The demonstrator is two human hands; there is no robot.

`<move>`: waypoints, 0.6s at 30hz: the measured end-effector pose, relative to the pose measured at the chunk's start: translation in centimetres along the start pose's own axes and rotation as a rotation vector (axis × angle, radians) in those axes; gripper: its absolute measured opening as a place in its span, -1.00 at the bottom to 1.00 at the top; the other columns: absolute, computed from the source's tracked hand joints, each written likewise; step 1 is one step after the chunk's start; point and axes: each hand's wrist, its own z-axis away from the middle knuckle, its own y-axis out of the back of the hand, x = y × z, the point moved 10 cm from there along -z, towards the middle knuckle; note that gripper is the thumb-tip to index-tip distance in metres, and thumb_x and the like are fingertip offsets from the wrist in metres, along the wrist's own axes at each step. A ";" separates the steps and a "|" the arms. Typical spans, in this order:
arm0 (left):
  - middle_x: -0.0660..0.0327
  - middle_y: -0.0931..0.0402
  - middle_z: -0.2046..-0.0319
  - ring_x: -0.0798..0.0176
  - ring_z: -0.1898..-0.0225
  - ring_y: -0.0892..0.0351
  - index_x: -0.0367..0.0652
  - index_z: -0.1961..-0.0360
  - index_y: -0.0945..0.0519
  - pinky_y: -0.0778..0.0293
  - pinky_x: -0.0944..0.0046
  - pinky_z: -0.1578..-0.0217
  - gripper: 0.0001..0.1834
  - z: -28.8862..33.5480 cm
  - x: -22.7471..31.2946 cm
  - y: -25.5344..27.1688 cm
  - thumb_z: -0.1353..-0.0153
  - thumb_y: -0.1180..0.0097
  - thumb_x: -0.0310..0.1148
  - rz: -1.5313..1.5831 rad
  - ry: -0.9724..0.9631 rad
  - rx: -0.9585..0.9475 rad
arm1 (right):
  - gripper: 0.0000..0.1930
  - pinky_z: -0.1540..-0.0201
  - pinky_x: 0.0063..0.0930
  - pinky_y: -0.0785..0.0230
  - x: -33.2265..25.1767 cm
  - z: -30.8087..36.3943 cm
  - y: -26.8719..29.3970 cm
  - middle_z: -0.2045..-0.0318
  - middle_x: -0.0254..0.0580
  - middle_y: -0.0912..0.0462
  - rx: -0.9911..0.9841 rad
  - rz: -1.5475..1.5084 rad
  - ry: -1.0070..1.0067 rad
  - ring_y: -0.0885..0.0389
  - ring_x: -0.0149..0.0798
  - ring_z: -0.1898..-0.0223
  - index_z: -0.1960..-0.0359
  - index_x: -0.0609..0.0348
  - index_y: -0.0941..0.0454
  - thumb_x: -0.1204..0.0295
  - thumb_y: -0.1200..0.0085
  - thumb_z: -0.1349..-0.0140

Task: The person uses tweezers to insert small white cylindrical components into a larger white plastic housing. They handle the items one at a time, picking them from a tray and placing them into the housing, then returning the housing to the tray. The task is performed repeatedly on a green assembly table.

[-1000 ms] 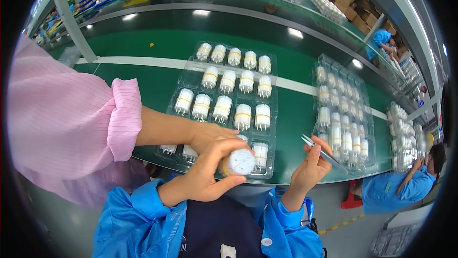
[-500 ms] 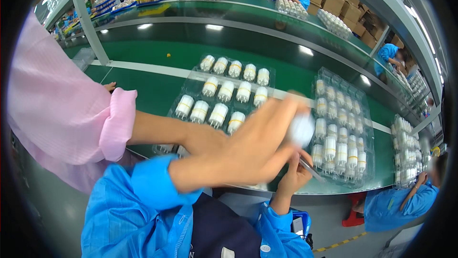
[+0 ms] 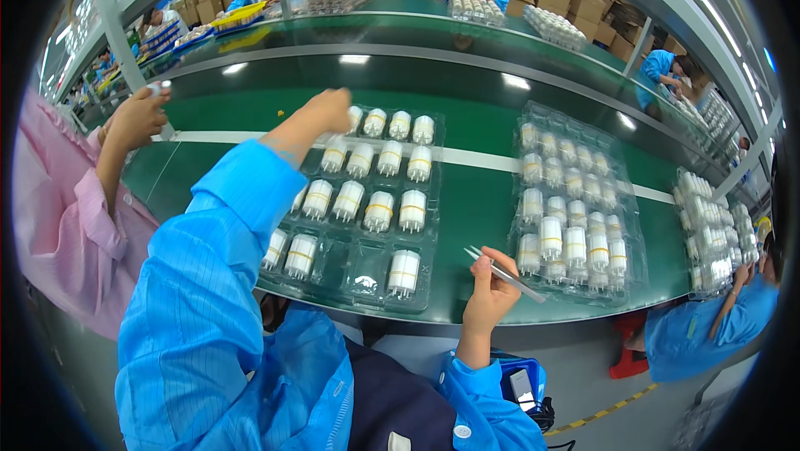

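My left hand (image 3: 330, 111) reaches over the far left part of a clear plastic tray (image 3: 423, 288). Its fingers look curled and slightly blurred; whatever they may hold is hidden. White cylindrical parts with metal pins and yellow bands, such as this one (image 3: 404, 273), lie in rows in the tray. A bare pocket shows in the near row. At the right of this tray, my right hand (image 3: 490, 305) is closed around metal tweezers (image 3: 510, 276), their points up and to the left. Beside it stands a second clear tray (image 3: 637, 234) filled with similar white parts.
A co-worker in a pink sleeve (image 3: 71, 201) is close on my left, a hand (image 3: 137, 120) raised with something small and white. More filled trays (image 3: 708, 234) stand at the far right beside another worker. A metal post (image 3: 117, 22) rises at the left.
My left hand has swung from beside my right hand to the tray's far left. The pink-sleeved arm has drawn back left from over the tray. My right hand keeps the tweezers.
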 end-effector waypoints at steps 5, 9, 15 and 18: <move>-0.14 -0.59 0.09 -0.16 -0.02 -0.56 -0.26 0.09 -0.58 -0.50 0.02 -0.02 -0.47 2.5 -8.6 -5.6 0.06 -0.40 -0.19 0.047 0.168 0.028 | -0.79 0.30 -0.63 -0.44 0.6 0.0 0.0 0.42 -0.25 -0.60 -0.034 0.007 -0.025 -0.56 -0.46 0.40 0.18 0.34 -0.60 0.43 -0.22 -0.27; -0.03 -0.55 0.15 -0.10 0.03 -0.53 -0.20 0.13 -0.57 -0.47 0.03 0.00 -0.56 2.9 -8.9 -5.5 -0.03 -0.37 -0.17 0.171 0.047 0.203 | -0.79 0.26 -0.58 -0.50 0.3 0.1 -0.1 0.39 -0.20 -0.62 -0.039 0.002 -0.053 -0.62 -0.41 0.37 0.15 0.36 -0.58 0.46 -0.20 -0.27; 0.12 -0.46 0.04 -0.03 -0.08 -0.37 -0.03 0.09 -0.57 -0.32 -0.11 -0.07 -0.69 4.6 -4.4 -5.3 -0.17 -0.23 -0.18 0.055 -0.043 0.289 | -0.77 0.23 -0.52 -0.55 0.7 0.0 0.0 0.34 -0.09 -0.66 -0.004 -0.041 -0.081 -0.68 -0.33 0.32 0.10 0.39 -0.53 0.48 -0.17 -0.29; 0.17 -0.42 -0.02 0.01 -0.15 -0.26 0.04 0.07 -0.56 -0.23 -0.15 -0.10 -0.70 5.6 -2.8 -5.6 -0.19 -0.21 -0.18 0.132 -0.105 0.250 | -0.76 0.20 -0.53 -0.55 1.0 0.0 0.0 0.30 -0.08 -0.65 0.000 -0.070 -0.111 -0.67 -0.33 0.30 0.10 0.37 -0.53 0.49 -0.20 -0.27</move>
